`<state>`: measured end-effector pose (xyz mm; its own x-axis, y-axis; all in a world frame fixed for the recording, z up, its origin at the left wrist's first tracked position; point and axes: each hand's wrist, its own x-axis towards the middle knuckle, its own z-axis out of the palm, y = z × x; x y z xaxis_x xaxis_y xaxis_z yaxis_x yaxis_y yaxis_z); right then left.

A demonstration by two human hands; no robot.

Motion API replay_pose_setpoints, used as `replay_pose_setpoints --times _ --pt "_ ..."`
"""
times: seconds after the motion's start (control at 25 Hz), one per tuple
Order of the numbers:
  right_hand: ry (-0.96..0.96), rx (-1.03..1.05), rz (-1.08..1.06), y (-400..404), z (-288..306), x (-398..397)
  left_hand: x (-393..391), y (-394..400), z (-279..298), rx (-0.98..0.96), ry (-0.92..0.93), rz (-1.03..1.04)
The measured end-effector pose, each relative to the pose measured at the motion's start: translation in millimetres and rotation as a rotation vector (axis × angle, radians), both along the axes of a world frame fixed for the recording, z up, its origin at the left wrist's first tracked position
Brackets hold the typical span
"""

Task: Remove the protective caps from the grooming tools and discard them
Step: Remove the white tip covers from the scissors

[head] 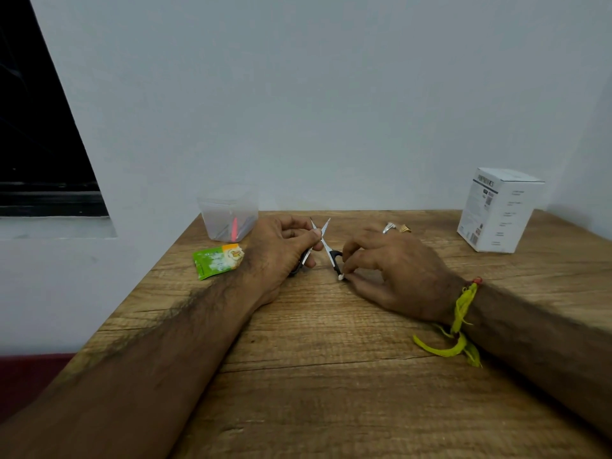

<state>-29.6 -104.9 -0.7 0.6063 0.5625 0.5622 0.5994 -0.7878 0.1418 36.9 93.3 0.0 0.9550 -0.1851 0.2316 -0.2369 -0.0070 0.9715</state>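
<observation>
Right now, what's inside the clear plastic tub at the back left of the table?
Inside the clear tub: a pink stick-like item and a few slim grey tools leaning. Frosted walls blur them; what exactly they are can't be told.

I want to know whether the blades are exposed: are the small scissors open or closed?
Open. The scissors' two blades cross in an X, tips spread apart above the left hand.

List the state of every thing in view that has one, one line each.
Scissors: blades spread open, held above the table.
Left hand: grips one scissor handle.
Right hand: pinches a small white piece at the other handle.
Small white piece: at the right fingertips; whether it is a cap is unclear.
Clear container: upright, holding a few items.
Green sachet: lying flat.
White box: upright, closed.
</observation>
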Motion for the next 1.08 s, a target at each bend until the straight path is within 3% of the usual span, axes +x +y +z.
replay_pose_setpoints --times 0.36,0.72,1.08 --pt "-0.004 -0.02 -0.019 -7 -1 4 0 -2 0 0.001 0.005 -0.015" --pt "-0.262 -0.043 -0.04 -1 2 11 3 0 -2 0.02 -0.017 -0.016" --pt "-0.192 0.06 -0.099 5 -1 17 3 -1 -2 0.019 -0.032 -0.026"
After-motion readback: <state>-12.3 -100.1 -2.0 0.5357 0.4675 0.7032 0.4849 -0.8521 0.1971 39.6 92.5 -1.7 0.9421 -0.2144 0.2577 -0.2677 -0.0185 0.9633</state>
